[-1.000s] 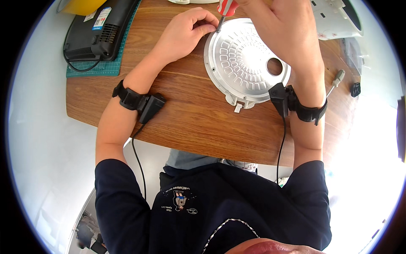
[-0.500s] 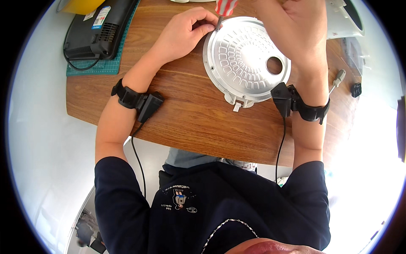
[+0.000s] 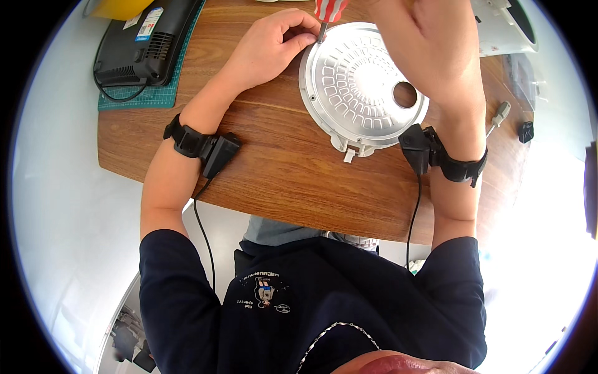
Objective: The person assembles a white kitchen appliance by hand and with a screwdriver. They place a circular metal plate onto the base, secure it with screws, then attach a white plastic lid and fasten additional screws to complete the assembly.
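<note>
Since a second ago, the right hand [image 3: 430, 47] has swung a little outward to the right, while the left hand [image 3: 268, 50] keeps nearly the same spot at the metal disc [image 3: 349, 93]. The left thumb and forefinger come close together by the disc's rim, right beside the shaft [image 3: 322, 32] of a screwdriver with a red-and-white handle [image 3: 330, 9]; whether they clamp the rim, the shaft or neither, I cannot tell. The right hand's fingers run out past the top edge, so its hold on the handle cannot be judged either.

The silvery, embossed disc lies on the wooden table [image 3: 268, 174], just right of the left fingertips and stretching toward the wearer, with a white tab [image 3: 350, 155] on its near edge. Its round hole [image 3: 405, 95] sits below the right hand — farther right than the screwdriver.

Well left of the left hand, a black appliance [image 3: 131, 47] rests on a green mat [image 3: 165, 98]. To the right of the right wrist lie a grey-handled screwdriver [image 3: 500, 113] and — just beyond it — a small black object [image 3: 526, 131].
</note>
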Motion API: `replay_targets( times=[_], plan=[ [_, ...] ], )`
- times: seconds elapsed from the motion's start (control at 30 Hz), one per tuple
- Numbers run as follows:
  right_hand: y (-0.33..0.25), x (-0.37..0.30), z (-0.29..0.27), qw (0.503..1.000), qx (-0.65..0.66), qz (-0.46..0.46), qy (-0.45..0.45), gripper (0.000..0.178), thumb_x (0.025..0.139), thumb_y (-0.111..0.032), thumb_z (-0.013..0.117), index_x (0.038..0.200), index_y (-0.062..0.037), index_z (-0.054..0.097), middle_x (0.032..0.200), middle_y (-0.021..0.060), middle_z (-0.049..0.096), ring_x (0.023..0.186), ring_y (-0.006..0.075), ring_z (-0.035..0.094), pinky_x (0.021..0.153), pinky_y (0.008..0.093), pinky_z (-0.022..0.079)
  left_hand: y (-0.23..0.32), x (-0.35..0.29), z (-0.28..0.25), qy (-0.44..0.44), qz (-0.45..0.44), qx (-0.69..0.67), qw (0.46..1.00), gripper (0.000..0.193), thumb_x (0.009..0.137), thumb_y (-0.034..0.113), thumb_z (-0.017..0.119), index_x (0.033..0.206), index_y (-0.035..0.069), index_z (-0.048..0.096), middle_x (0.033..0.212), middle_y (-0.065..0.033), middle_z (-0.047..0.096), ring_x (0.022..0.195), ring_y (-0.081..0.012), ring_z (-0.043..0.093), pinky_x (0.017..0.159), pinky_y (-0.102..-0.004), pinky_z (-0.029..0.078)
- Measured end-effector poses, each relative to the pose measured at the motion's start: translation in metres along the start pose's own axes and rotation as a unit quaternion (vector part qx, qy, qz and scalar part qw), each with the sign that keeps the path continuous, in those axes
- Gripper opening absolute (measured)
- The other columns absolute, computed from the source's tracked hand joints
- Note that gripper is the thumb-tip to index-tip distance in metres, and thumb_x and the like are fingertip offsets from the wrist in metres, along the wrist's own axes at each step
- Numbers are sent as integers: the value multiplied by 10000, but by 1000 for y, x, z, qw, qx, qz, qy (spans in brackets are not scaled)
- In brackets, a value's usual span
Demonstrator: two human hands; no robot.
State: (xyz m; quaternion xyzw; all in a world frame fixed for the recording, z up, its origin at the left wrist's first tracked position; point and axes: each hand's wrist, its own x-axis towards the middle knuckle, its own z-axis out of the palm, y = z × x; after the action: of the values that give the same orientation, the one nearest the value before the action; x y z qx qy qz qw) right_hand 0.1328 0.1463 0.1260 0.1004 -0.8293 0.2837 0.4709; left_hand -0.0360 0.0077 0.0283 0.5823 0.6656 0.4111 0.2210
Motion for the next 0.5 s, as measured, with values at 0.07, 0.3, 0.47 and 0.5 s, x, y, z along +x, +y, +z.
replay_targets(
  times=[0.07, 0.3, 0.47, 0.5],
  plan=[
    [-29, 8, -7, 995, -80, 61, -26, 387, 859, -22, 771, 1237, -23, 691, 964, 100, 632, 719, 183, 562, 605, 304, 476, 1, 1, 3, 21, 10, 10, 1000, 134, 981, 78, 639, 1082, 24, 708, 1020, -48, 725, 922, -156, 671, 866, -304, 538],
    [-5, -1, 3, 999, -10, 21, 25, 373, 843, -18, 782, 1204, -6, 689, 963, 85, 647, 752, 169, 602, 647, 279, 502, -3, -2, -3, -6, 1, 9, 1000, 237, 1011, 121, 645, 1212, -1, 669, 1123, -69, 744, 1038, -162, 670, 959, -321, 508],
    [-11, -5, 19, 996, 44, 34, 76, 366, 836, -58, 813, 1174, 1, 688, 950, 92, 657, 748, 166, 621, 652, 275, 505, 1, -5, -2, -1, -18, 24, 1000, 228, 1010, 119, 645, 1209, 11, 673, 1139, -66, 739, 1046, -161, 669, 955, -320, 509],
    [-5, -5, 23, 995, 50, 18, 89, 368, 835, -66, 817, 1173, 2, 688, 950, 96, 657, 745, 167, 620, 652, 276, 503, 0, -5, -2, 2, -10, 23, 1000, 222, 1007, 120, 650, 1199, 10, 673, 1135, -64, 738, 1041, -160, 668, 950, -319, 510]
  ],
)
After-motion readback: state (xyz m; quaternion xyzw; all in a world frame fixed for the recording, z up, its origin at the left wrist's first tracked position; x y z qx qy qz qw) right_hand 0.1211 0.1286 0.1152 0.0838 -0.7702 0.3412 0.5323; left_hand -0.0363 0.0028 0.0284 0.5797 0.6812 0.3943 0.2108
